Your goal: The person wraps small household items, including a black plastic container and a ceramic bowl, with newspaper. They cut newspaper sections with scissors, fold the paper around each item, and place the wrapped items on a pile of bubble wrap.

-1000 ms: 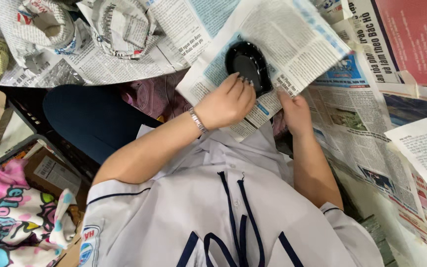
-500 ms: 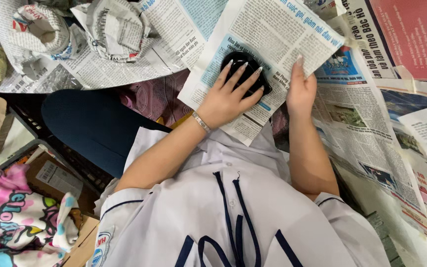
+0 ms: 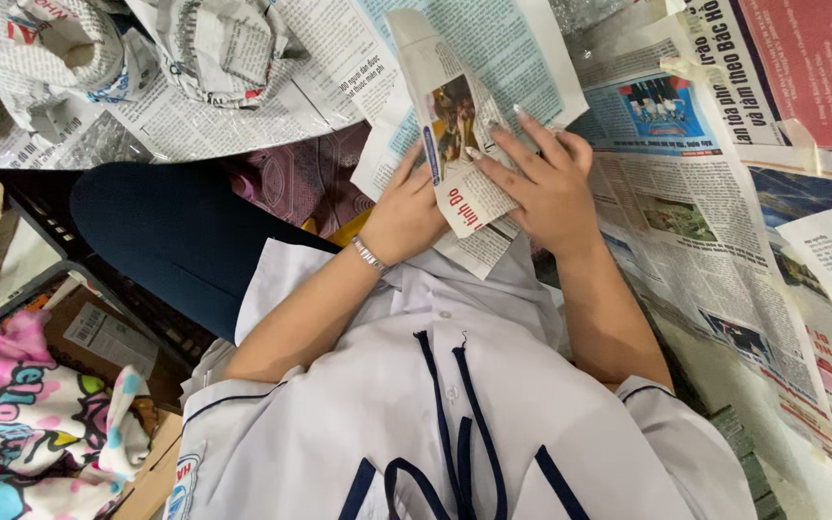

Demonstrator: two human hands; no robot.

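Note:
Both my hands are on a newspaper sheet (image 3: 493, 58) that lies in front of me. A flap of it (image 3: 453, 144) is folded up and over toward my lap. My left hand (image 3: 406, 217), with a silver bracelet on the wrist, grips the wrapped part from the left. The fingers of my right hand (image 3: 541, 188) are spread and press the folded flap down from the right. Whatever the paper encloses is hidden.
Two bundles wrapped in newspaper (image 3: 228, 48) (image 3: 60, 48) sit at the top left. Loose newspaper pages (image 3: 724, 241) cover the floor on the right. A cardboard box (image 3: 98, 337) and a pink cartoon-print cloth (image 3: 21, 424) lie at the lower left, beside my dark blue trouser leg (image 3: 175, 241).
A black round object lay bare on the sheet under my left hand. The paper has been folded over it, and it no longer shows. Both hands moved onto the fold.

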